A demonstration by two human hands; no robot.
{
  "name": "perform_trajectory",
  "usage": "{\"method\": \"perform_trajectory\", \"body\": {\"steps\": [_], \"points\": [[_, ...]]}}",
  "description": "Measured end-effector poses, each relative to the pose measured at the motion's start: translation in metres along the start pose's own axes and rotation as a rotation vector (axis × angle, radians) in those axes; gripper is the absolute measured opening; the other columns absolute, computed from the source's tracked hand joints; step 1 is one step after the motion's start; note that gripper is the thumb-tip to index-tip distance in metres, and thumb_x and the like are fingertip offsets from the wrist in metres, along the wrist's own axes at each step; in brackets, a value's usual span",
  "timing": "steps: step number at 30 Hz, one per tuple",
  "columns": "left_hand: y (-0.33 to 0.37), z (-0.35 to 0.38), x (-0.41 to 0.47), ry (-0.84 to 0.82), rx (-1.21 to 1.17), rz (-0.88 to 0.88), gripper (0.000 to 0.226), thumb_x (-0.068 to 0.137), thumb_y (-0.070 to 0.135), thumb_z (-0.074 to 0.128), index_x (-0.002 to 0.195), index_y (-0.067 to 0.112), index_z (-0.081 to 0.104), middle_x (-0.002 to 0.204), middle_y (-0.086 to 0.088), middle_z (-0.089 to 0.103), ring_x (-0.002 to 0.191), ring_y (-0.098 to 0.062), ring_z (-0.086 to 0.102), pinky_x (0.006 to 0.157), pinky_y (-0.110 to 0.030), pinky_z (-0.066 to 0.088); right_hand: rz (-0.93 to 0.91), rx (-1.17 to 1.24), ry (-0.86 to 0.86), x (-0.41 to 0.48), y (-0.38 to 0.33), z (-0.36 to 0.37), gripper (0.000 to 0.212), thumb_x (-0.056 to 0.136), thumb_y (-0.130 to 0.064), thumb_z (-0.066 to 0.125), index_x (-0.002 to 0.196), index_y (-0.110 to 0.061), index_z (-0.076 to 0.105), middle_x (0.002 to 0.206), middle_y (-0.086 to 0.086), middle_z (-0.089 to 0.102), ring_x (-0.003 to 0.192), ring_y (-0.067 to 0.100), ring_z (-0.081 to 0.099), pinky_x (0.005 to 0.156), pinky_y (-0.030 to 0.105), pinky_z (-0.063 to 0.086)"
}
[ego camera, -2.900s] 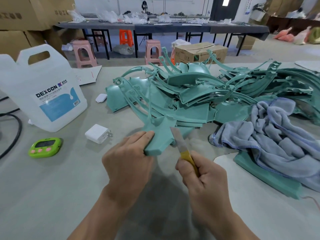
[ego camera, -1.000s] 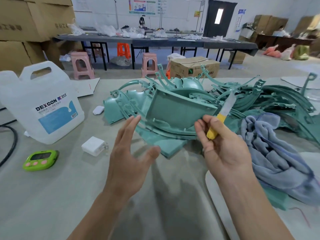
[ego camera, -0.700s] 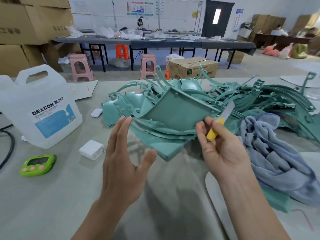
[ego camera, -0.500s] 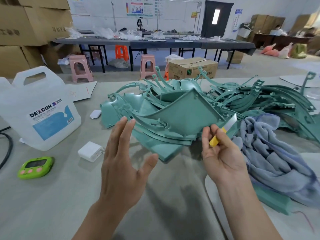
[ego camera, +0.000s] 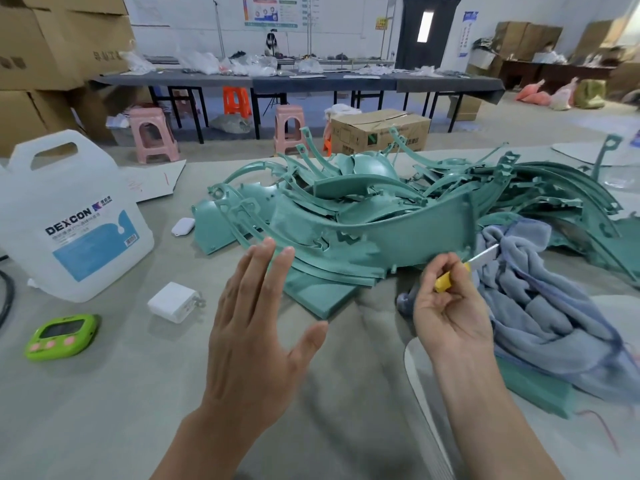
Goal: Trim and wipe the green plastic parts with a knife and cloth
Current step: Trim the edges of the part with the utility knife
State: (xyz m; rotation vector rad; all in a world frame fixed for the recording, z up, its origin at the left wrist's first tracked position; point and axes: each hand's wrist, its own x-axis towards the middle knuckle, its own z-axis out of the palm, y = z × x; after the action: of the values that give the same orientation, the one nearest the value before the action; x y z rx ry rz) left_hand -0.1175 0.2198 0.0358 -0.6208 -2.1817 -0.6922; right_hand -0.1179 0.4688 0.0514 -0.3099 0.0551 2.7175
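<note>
Green plastic part (ego camera: 398, 237), seemingly light, stiff and thin-walled, is best held by its ends: the left hand (ego camera: 256, 327), fingers straight, touches one while the right hand (ego camera: 450, 306) grips the knife (ego camera: 479, 258) by the other.

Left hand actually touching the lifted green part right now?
Cannot tell. In the head view the open left hand has its fingertips overlapping the left end of the lifted green part, but one view cannot show contact or a gap.

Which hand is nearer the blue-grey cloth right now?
Right. The right hand, gripping the knife, is just beside the cloth; the left hand hovers open farther left.
</note>
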Motion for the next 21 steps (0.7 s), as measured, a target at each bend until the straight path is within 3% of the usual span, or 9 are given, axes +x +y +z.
{"method": "perform_trajectory", "body": {"steps": [3, 6, 9, 12, 14, 15, 17, 19, 21], "points": [[0.002, 0.002, -0.002, -0.011, 0.012, -0.033, 0.085, 0.086, 0.054, 0.059, 0.157, 0.021, 0.028, 0.165, 0.003, 0.024, 0.154, -0.014, 0.02, 0.12, -0.035, 0.027, 0.003, 0.089, -0.042, 0.002, -0.011, 0.0, 0.01, 0.087, -0.001, 0.065, 0.083, 0.005, 0.072, 0.082, 0.01, 0.072, 0.074, 0.02, 0.074, 0.064, 0.031, 0.063], [0.004, 0.0, 0.0, 0.038, 0.047, -0.005, 0.085, 0.087, 0.051, 0.061, 0.157, 0.018, 0.028, 0.164, -0.003, 0.028, 0.154, -0.016, 0.019, 0.124, -0.033, 0.021, 0.039, -0.077, 0.008, 0.0, -0.001, 0.0, 0.015, 0.081, -0.001, 0.066, 0.07, 0.006, 0.074, 0.079, 0.009, 0.074, 0.07, 0.019, 0.076, 0.064, 0.029, 0.063], [0.008, -0.002, 0.001, 0.086, 0.084, 0.072, 0.082, 0.089, 0.048, 0.063, 0.157, 0.015, 0.03, 0.162, -0.008, 0.031, 0.153, -0.023, 0.023, 0.124, -0.038, 0.021, 0.144, -0.26, 0.04, -0.006, 0.019, -0.005, 0.013, 0.077, -0.003, 0.067, 0.069, 0.003, 0.076, 0.079, 0.009, 0.074, 0.067, 0.017, 0.075, 0.062, 0.027, 0.063], [0.013, -0.002, -0.002, 0.09, 0.12, 0.113, 0.075, 0.094, 0.048, 0.06, 0.155, 0.013, 0.035, 0.159, -0.009, 0.037, 0.149, -0.024, 0.032, 0.12, -0.04, 0.027, 0.242, -0.461, 0.063, -0.013, 0.041, -0.011, 0.019, 0.088, -0.006, 0.067, 0.074, 0.002, 0.077, 0.08, 0.01, 0.075, 0.065, 0.016, 0.075, 0.053, 0.023, 0.06], [0.015, -0.004, -0.003, 0.119, 0.161, 0.076, 0.067, 0.094, 0.047, 0.06, 0.151, 0.015, 0.043, 0.146, -0.004, 0.054, 0.131, -0.02, 0.054, 0.105, -0.032, 0.039, 0.27, -0.505, 0.083, -0.014, 0.051, -0.016, 0.032, 0.095, -0.005, 0.063, 0.069, 0.005, 0.077, 0.078, 0.013, 0.075, 0.066, 0.019, 0.075, 0.055, 0.025, 0.061], [0.016, -0.007, -0.003, 0.151, 0.194, 0.041, 0.062, 0.095, 0.047, 0.06, 0.148, 0.017, 0.048, 0.13, -0.001, 0.066, 0.111, -0.017, 0.064, 0.088, -0.028, 0.044, 0.286, -0.526, 0.095, -0.015, 0.055, -0.017, 0.036, 0.096, -0.005, 0.061, 0.066, 0.006, 0.077, 0.077, 0.014, 0.075, 0.065, 0.02, 0.075, 0.056, 0.027, 0.061], [0.016, -0.012, -0.002, 0.214, 0.282, -0.016, 0.051, 0.095, 0.048, 0.059, 0.14, 0.024, 0.056, 0.094, 0.005, 0.075, 0.069, -0.016, 0.066, 0.058, -0.025, 0.033, 0.317, -0.598, 0.116, -0.017, 0.059, -0.019, 0.034, 0.095, -0.004, 0.062, 0.065, 0.007, 0.076, 0.075, 0.016, 0.074, 0.063, 0.022, 0.075, 0.055, 0.029, 0.061], [0.015, -0.016, -0.002, 0.219, 0.325, -0.027, 0.041, 0.096, 0.046, 0.058, 0.131, 0.026, 0.065, 0.08, 0.005, 0.075, 0.051, -0.02, 0.062, 0.053, -0.023, 0.025, 0.303, -0.729, 0.133, -0.019, 0.062, -0.021, 0.027, 0.092, -0.002, 0.065, 0.07, 0.008, 0.075, 0.074, 0.018, 0.073, 0.061, 0.024, 0.073, 0.054, 0.031, 0.061], [0.013, -0.019, 0.0, 0.179, 0.332, -0.064, 0.035, 0.094, 0.042, 0.06, 0.123, 0.024, 0.071, 0.077, 0.003, 0.075, 0.047, -0.024, 0.061, 0.052, -0.022, 0.023, 0.199, -0.972, 0.131, -0.021, 0.063, -0.025, 0.022, 0.094, -0.005, 0.066, 0.076, 0.004, 0.075, 0.077, 0.019, 0.074, 0.06, 0.023, 0.072, 0.056, 0.032, 0.061]]}}
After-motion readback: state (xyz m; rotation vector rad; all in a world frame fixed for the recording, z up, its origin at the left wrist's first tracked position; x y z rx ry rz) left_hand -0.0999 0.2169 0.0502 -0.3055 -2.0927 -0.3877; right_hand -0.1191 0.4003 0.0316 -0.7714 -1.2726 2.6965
